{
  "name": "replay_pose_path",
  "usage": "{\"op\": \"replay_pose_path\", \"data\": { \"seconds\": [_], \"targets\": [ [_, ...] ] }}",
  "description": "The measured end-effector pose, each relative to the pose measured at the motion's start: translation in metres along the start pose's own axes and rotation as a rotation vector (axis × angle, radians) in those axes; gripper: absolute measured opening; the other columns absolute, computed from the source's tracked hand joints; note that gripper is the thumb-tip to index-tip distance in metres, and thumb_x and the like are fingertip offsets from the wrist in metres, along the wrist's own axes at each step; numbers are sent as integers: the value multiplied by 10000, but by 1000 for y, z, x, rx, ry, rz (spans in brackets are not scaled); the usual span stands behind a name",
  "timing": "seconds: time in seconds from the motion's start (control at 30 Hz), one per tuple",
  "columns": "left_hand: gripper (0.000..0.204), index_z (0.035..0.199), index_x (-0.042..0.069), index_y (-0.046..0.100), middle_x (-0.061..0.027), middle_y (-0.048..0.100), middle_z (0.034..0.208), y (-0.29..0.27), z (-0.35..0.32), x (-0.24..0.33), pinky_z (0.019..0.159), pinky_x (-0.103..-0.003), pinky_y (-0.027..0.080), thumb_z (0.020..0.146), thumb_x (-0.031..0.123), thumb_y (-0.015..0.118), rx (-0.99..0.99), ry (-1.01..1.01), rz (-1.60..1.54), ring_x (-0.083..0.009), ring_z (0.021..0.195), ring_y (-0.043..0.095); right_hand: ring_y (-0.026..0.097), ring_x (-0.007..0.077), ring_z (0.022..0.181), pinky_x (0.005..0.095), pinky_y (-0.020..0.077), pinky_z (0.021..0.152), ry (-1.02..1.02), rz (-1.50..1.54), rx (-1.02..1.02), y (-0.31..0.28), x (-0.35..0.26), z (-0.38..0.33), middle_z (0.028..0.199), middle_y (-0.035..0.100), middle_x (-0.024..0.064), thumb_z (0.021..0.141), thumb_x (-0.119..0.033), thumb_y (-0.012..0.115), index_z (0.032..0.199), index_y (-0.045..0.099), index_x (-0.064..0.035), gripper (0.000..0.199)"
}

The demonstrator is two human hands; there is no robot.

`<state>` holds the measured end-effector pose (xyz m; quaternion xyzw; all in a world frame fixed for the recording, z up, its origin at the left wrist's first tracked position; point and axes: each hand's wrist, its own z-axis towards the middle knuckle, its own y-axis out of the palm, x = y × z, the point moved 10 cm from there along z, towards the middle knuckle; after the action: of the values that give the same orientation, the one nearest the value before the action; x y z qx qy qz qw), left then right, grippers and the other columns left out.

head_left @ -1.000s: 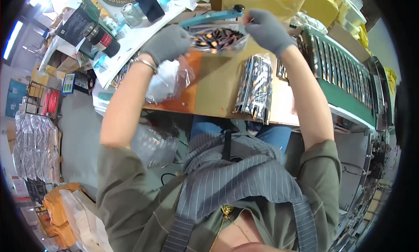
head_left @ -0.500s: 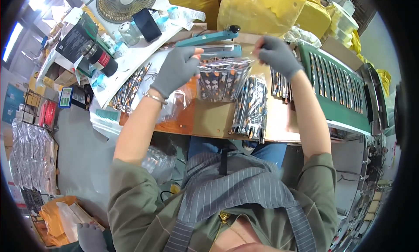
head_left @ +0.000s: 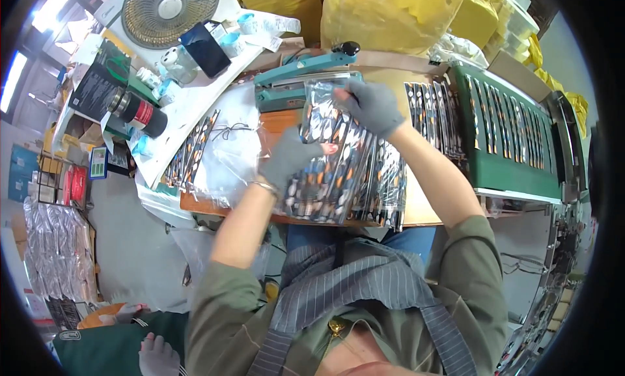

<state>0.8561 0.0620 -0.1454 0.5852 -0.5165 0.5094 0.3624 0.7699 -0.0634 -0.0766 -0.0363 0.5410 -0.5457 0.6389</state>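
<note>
A clear plastic bag (head_left: pixel 322 190) of slim dark sticks patterned in orange and white hangs before me, tilted over the table's front. My left hand (head_left: pixel 291 157), in a grey glove with bare fingertips, grips its left side, thumb across the front. At the bag's upper end, the fingers of my right hand (head_left: pixel 372 108), gloved the same way, are closed on the plastic. Partly behind the bag, to its right, lies another clear-wrapped bundle of sticks (head_left: pixel 389 181). Just beyond my hands stands a teal bag sealer (head_left: pixel 277 97) with a raised lever.
Loose sticks (head_left: pixel 435 112) lie right of my hand, beside a green board (head_left: pixel 485 164) bearing a row of them. Clear bags (head_left: pixel 231 151) and more sticks (head_left: pixel 190 156) lie left. A white side table holds a phone (head_left: pixel 205 49) and flask (head_left: pixel 140 112). A co-worker's gloved hand (head_left: pixel 158 356) shows lower left.
The filled bag has come nearer to me and now hangs lengthwise. My left hand has moved down and right; my right hand has moved down and left onto the bag's top.
</note>
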Motion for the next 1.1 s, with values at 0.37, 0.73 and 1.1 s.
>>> {"op": "replay_pose_path", "data": {
  "seconds": [0.37,0.73,1.1],
  "targets": [
    [337,1020,-11,637,-76,664,939,-56,100,-87,717,-285,515,720,111,728,201,-217,-514,-162,762,638,598,359,855,427,476,723,168,-385,235,-11,26,121,918,602,159,802,-448,599,926,589,-98,371],
    [312,1025,-12,661,-46,671,950,-79,118,-106,762,-245,474,740,94,729,234,-85,-396,-113,837,609,609,371,697,467,486,630,366,-572,201,30,140,87,712,616,150,838,-294,531,780,583,-86,222],
    [430,1062,-7,648,-67,667,975,-78,120,-107,789,-287,483,697,195,752,260,-118,-199,-148,858,618,603,360,855,442,479,743,397,-375,184,22,150,70,908,620,190,843,-388,541,934,570,-81,321]
  ]
}}
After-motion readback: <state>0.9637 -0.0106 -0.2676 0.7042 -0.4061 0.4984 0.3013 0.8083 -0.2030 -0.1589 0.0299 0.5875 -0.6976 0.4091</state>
